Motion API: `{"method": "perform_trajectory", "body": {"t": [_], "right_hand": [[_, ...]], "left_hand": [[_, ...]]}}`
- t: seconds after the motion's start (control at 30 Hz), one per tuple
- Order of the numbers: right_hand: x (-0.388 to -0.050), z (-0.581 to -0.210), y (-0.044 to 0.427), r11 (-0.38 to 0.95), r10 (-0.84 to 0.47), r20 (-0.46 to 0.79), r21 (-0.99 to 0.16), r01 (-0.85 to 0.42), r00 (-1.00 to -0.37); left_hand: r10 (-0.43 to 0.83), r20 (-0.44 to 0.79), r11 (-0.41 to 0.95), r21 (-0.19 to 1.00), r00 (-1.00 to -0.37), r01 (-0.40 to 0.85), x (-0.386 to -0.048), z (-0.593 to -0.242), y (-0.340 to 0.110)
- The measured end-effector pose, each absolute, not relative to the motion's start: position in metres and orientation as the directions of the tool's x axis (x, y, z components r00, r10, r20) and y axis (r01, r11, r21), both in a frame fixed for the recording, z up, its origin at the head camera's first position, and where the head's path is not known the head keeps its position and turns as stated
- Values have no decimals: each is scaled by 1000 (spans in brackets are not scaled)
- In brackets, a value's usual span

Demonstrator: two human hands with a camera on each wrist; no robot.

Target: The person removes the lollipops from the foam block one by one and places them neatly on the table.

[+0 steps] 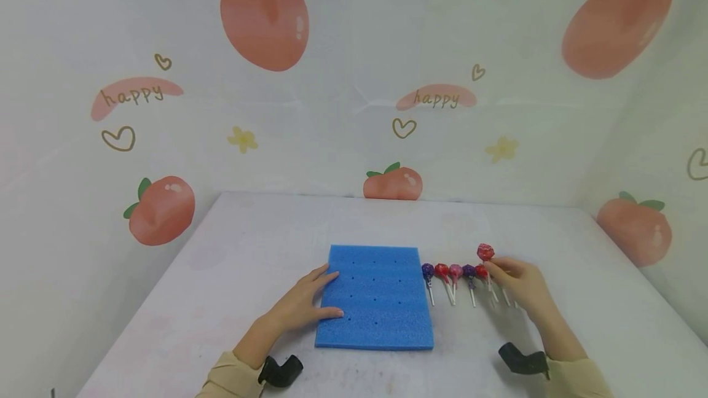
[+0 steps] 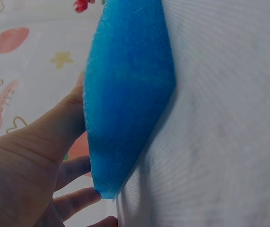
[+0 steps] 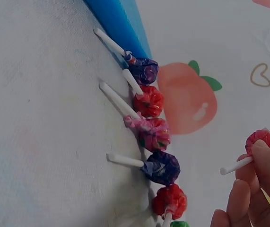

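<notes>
A blue foam board [image 1: 376, 300] with small holes lies on the table. Along its left edge rests my left hand [image 1: 301, 303], thumb and fingers spread, fingertips touching the foam; the left wrist view shows that hand [image 2: 35, 165] beside the board's thick side [image 2: 130, 90]. My right hand [image 1: 522, 284] pinches a red-wrapped lollipop [image 1: 485, 252] between thumb and fingers, raised above the other lollipops. In the right wrist view the held lollipop [image 3: 262, 140] has its white stick [image 3: 236, 165] sticking out past the fingers.
Right of the board lies a row of several lollipops: a purple one [image 1: 428, 271], a red one [image 1: 441, 270], a pink one [image 1: 455, 271], another purple one [image 1: 469, 271] and more partly behind my right hand. Fruit-printed cloth [image 1: 343, 109] hangs behind the white table [image 1: 265, 226].
</notes>
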State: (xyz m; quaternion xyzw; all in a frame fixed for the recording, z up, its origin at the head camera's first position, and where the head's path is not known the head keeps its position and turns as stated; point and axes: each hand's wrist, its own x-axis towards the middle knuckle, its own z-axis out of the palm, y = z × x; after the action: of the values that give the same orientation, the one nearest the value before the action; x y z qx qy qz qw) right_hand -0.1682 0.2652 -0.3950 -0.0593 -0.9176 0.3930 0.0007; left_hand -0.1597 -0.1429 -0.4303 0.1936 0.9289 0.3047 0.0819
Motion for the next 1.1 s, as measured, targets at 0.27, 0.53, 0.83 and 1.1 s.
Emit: {"method": "perform_trajectory", "body": {"t": [0.27,0.53,0.83,1.1], "right_hand": [[-165,-393,274,706,113,-33,-700,104,-993],[-163,-394,286,715,131,-75,-684,146,-989],[-161,-395,297,686,173,-102,-701,194,-980],[-160,-393,305,681,219,-136,-688,251,-966]], "left_hand": [[415,-26,731,605,-909,316,-158,-428,-143],[408,-30,732,608,-912,308,-159,-429,-142],[405,-34,740,599,-914,306,-159,-431,-143],[403,-41,743,598,-914,301,-156,-426,-141]]}}
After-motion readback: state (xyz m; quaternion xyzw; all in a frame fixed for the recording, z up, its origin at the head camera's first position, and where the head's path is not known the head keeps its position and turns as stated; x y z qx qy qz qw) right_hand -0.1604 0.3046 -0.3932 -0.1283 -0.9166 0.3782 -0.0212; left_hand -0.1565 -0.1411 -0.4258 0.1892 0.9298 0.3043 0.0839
